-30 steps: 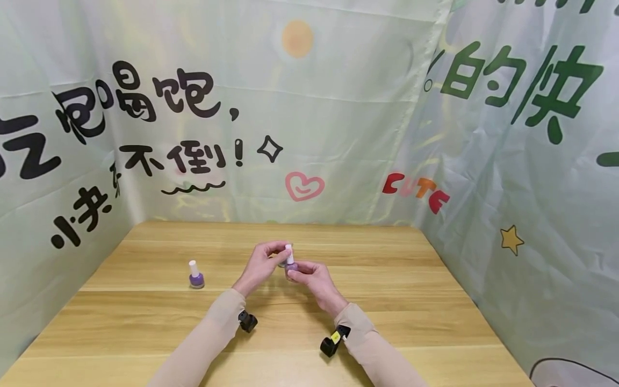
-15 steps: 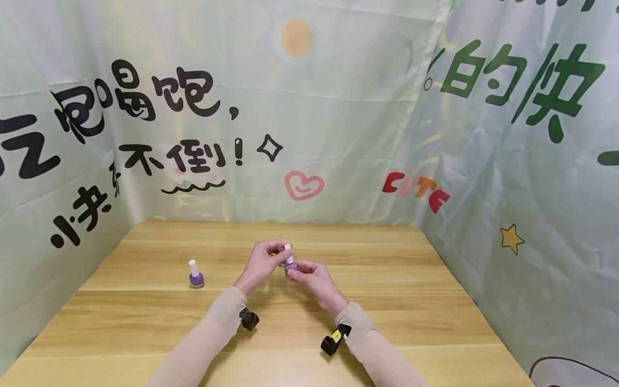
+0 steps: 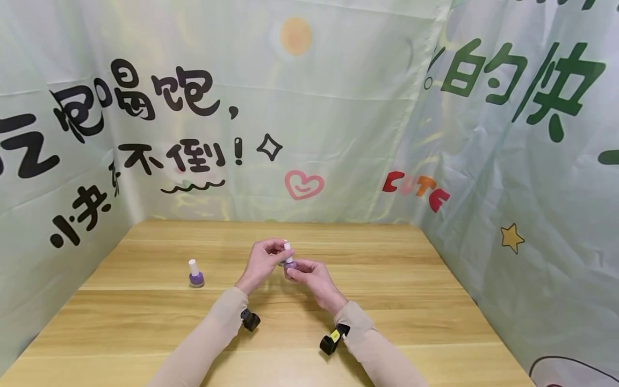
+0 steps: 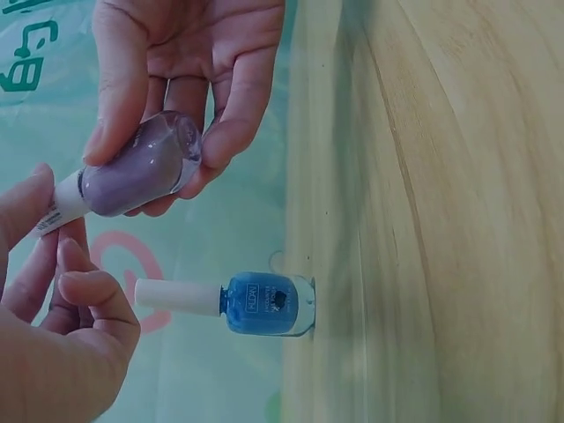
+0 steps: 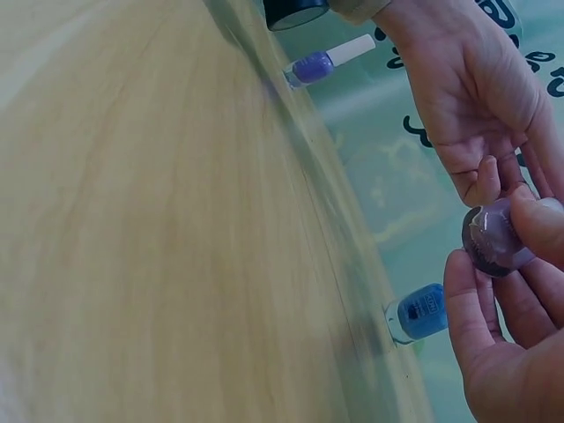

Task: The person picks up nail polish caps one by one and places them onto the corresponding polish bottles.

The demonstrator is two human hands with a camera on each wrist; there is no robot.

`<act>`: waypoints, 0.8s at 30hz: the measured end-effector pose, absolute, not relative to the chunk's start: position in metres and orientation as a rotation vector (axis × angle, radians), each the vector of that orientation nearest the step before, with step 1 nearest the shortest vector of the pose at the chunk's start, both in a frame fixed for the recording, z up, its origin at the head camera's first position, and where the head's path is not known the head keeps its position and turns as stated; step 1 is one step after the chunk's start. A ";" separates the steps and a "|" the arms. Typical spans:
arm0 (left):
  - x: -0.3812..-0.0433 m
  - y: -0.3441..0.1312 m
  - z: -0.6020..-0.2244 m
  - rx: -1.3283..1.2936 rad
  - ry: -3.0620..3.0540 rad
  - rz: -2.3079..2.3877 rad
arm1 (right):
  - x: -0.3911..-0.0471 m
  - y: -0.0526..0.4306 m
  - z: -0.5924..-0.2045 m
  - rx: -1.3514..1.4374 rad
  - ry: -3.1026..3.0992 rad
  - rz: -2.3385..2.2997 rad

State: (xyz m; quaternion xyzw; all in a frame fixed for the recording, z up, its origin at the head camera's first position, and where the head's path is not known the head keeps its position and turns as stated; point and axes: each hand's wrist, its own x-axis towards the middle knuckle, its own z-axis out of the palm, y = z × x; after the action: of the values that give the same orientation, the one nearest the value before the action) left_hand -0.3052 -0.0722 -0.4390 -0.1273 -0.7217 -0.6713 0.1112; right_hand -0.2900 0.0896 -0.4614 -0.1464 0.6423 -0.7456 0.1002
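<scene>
Over the middle of the table, both hands hold one small bottle of mauve nail polish (image 4: pixel 141 169) with a white cap. My left hand (image 3: pixel 262 263) pinches the white cap (image 4: pixel 66 204) between thumb and fingers. The thumb and fingers of my right hand (image 3: pixel 314 278) grip the glass body. In the left wrist view the bottle is tilted, its cap toward the lower left. Behind the hands stands a bottle of blue nail polish (image 4: pixel 269 304), largely hidden by the left hand in the head view.
To the left, a purple nail polish bottle (image 3: pixel 196 279) stands upright, white cap on. The wooden table (image 3: pixel 396 301) reaches back to printed cloth walls (image 3: pixel 348 134) at the rear and both sides. Each wrist wears a black camera (image 3: pixel 250 321).
</scene>
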 end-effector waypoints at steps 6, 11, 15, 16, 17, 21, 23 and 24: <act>-0.304 -0.074 -0.438 -0.446 -2.179 -1.958 | -0.290 0.091 -0.462 -0.427 1.906 -2.197; -0.304 -0.074 -0.437 -0.484 -2.197 -1.968 | -0.290 0.091 -0.461 -0.435 1.898 -2.199; -0.305 -0.073 -0.437 -0.457 -2.171 -1.964 | -0.289 0.089 -0.460 -0.448 1.878 -2.213; -0.305 -0.072 -0.437 -0.454 -2.159 -1.972 | -0.289 0.088 -0.460 -0.444 1.876 -2.216; -0.305 -0.072 -0.437 -0.448 -2.145 -1.980 | -0.288 0.088 -0.459 -0.444 1.878 -2.216; -0.304 -0.071 -0.437 -0.414 -2.109 -2.007 | -0.287 0.087 -0.459 -0.447 1.887 -2.222; -0.304 -0.071 -0.437 -0.414 -2.101 -2.023 | -0.288 0.087 -0.460 -0.457 1.907 -2.220; -0.304 -0.071 -0.436 -0.422 -2.104 -2.027 | -0.288 0.087 -0.460 -0.458 1.916 -2.220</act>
State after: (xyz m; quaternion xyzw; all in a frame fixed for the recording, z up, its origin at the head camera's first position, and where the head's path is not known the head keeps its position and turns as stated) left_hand -0.3045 -0.0715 -0.4362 -0.1422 -0.7096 -0.6836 0.0946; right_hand -0.2878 0.0873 -0.4603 -0.1538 0.6430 -0.7453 0.0866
